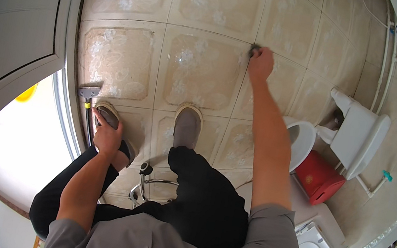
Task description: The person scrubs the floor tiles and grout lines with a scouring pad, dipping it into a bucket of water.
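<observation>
At one o'clock, the right hand (260,65) grasps a dark scrubber (254,48) on the tiled floor (216,7); near nine, the left hand (108,137), unclenched, is beside a scraper (89,97).

1. The floor (208,67) is laid with large beige tiles, pale flower patterns on them and thin dark joints between.
2. A small dark scrubber (252,49) is at a tile joint, partly hidden by fingers.
3. Two grey-brown shoes (187,128) stand on the tiles.
4. A scraper (89,92) with a yellow band is beside the left shoe; whether it lies flat is unclear.
5. A black caster (146,169) sits behind.
</observation>
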Motion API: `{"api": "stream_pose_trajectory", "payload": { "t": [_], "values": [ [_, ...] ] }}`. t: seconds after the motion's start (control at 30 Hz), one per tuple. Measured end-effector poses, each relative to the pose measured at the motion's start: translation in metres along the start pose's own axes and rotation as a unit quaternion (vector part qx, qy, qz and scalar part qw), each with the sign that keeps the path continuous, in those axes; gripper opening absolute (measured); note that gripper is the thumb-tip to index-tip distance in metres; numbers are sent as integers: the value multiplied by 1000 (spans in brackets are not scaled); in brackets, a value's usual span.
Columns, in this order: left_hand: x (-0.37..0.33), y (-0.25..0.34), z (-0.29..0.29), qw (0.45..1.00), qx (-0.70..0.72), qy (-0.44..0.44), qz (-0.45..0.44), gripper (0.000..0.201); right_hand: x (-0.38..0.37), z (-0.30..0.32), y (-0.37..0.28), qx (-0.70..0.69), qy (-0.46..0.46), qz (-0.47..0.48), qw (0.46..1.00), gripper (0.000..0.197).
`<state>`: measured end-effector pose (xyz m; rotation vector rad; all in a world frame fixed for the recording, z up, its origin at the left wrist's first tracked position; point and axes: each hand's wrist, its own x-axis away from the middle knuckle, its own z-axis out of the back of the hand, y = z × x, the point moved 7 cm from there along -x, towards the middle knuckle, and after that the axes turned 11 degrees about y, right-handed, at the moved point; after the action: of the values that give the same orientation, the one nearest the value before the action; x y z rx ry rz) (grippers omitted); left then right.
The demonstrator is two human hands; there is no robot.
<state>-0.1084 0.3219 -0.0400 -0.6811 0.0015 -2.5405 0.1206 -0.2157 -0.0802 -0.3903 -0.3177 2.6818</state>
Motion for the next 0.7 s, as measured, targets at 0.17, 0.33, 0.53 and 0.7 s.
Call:
{"api": "stream_pose_trajectory", "payload": {
  "t": [0.17, 0.33, 0.53, 0.7],
  "values": [
    [2, 10, 2, 1000, 0, -2, -4, 113, 29, 26, 60, 9, 3, -37, 999, 18],
    [0, -9, 6, 1000, -23, -15, 10, 114, 195, 50, 51, -72, -79, -45, 993, 20],
    [-1, 5, 8, 1000, -8, -13, -1, 113, 100, 22, 60, -65, -67, -55, 994, 21],
    [3, 6, -5, 1000, -2, 0, -15, 115, 30, -4, -4, -65, -37, -66, 995, 19]
  ]
}}
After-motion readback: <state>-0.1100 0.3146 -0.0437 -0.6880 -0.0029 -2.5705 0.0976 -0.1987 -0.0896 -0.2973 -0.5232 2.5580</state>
